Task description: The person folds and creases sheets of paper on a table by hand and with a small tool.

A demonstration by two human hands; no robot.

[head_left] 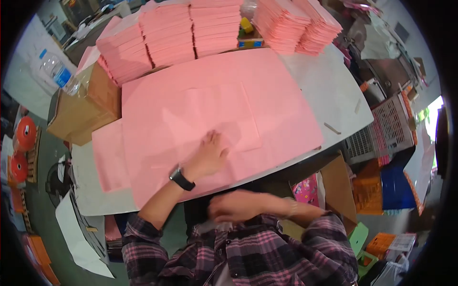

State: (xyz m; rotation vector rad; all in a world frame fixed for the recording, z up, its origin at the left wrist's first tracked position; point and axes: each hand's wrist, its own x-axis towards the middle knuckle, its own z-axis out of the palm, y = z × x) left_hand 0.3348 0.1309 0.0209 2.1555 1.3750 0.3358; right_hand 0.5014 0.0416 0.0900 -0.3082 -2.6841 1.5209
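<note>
A large pink sheet covers much of the white table, and a smaller folded pink piece rests on its middle. My left hand, with a dark watch on the wrist, lies on the lower part of that piece, fingers apart. Near my body, below the table's front edge, my right hand is blurred by motion; its fingers curl inward and what they hold, if anything, cannot be made out. Another pink piece lies at the sheet's left side.
Tall pink stacks line the table's back, with more stacks to their right. A cardboard box with a plastic bottle stands at the left. An open carton and a grey crate are at the right.
</note>
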